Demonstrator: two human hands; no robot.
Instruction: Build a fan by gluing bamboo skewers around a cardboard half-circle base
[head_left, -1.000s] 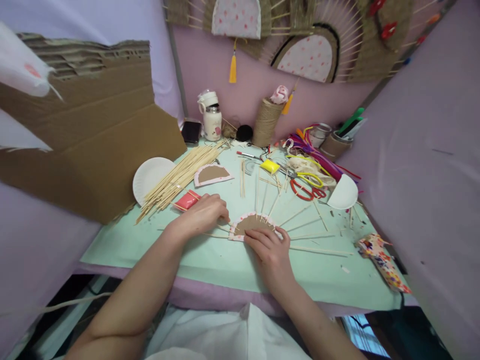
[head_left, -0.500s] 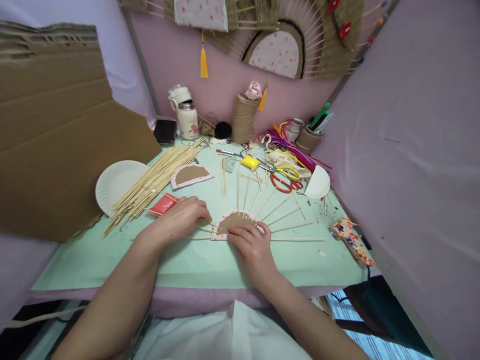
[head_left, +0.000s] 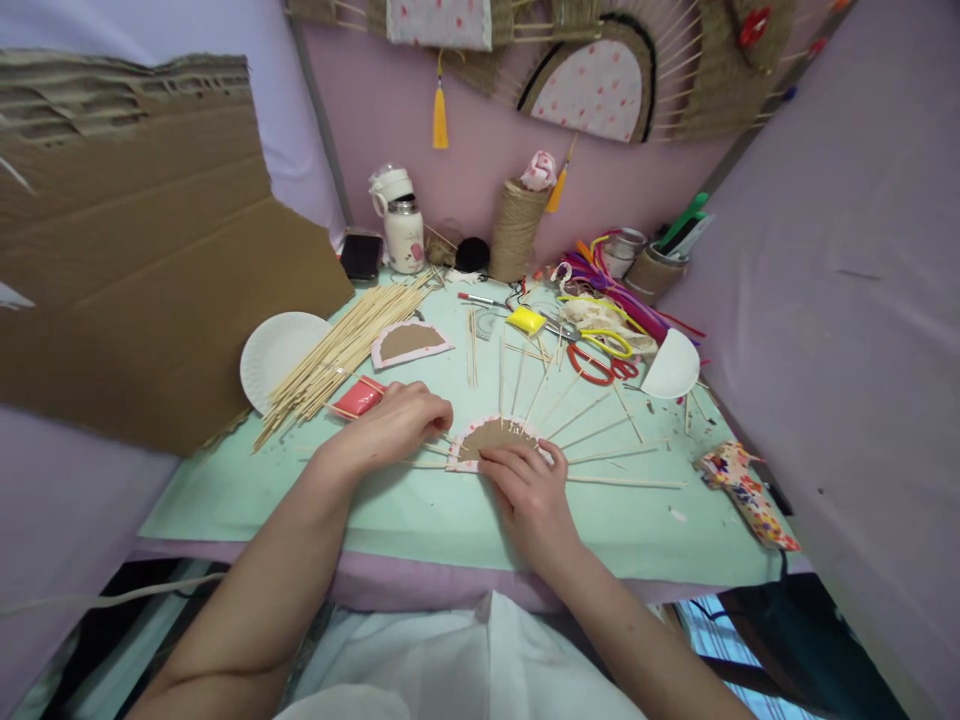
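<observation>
The half-disc [head_left: 487, 437], a brown card with a spotted pink-and-white border, lies flat on the bench [head_left: 420, 525], its straight edge towards the person. Thin sticks [head_left: 586, 412] fan out from its curved rim, those at the top and right well spread, while a few [head_left: 427, 464] leave its left end close together, partly under the left hand [head_left: 409, 418]. That hand is curled nearly closed, thumb and fingertips together just beside the left rim; whether a stick is pinched between them is hidden. The right hand [head_left: 529, 488] is loosely open, palm down, its fingers slightly bent and resting on the card's right part, seemingly to steady it. The work in hand looks like placing or adjusting a stick at the left rim. Such a move calls for a light fingertip pinch, an even angle from the neighbouring sticks, and a card kept flat, as a nudge could well skew the fan. A red packet [head_left: 358, 398] lies just beside the left hand, near the loose bundle [head_left: 341, 350] that partly overlaps the plate [head_left: 262, 350]. Beyond the fan lie a second half-disc [head_left: 412, 343], a yellow packet [head_left: 526, 320] and red-handled scissors [head_left: 589, 366].
</observation>
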